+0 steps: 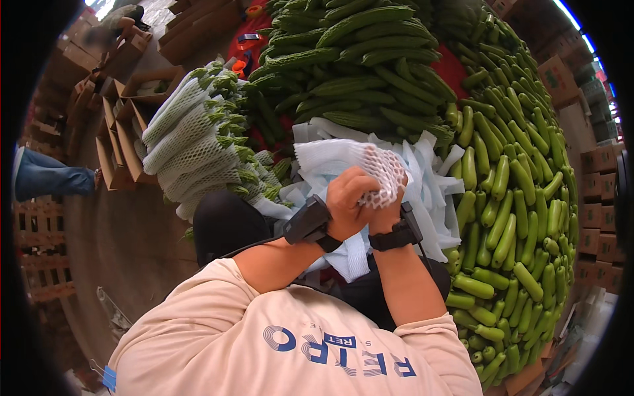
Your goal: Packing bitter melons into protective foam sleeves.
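Observation:
My left hand has its fingers closed on the edge of a white foam net sleeve. The sleeve's open mesh end is stretched over my right hand, whose fingers are mostly hidden under it. No gourd shows in this sleeve. Beneath both hands lies a heap of flat white foam net sleeves, spread over my lap. Left of them is a stack of ribbed green gourds in foam nets, their green ends sticking out on the right side.
Beyond the sleeves rises a pile of bare ribbed green gourds. Smooth light green gourds cover the right side. Open cardboard boxes stand at left, near a person's jeans-clad leg. Another person bends among boxes at upper left.

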The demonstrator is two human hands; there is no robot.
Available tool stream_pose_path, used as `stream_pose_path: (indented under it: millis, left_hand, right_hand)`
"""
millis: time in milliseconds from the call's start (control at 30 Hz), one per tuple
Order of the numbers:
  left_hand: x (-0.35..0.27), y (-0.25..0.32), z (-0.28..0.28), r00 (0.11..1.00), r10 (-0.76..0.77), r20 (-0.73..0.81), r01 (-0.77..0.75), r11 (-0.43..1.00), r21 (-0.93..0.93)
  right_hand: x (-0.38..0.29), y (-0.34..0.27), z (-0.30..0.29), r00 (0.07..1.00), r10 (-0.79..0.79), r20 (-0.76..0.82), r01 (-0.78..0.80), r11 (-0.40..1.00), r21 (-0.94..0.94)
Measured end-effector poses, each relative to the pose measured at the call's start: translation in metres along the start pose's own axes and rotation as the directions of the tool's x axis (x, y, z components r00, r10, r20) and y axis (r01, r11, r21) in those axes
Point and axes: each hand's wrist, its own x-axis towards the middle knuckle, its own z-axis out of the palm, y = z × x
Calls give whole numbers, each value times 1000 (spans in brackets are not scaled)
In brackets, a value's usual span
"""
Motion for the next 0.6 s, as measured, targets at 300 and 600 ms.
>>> stream_pose_path:
  millis: [300,600]
  left_hand:
    - [-13,10,12,976,-178,124,199,962,-187]
    - [17,21,53,920,121,372,-10,957,-289]
  right_hand:
    - [5,-66,-16,943,-20,332,316,369,-874]
    - [-17,-94,-78,958,13,286,259,391,-883]
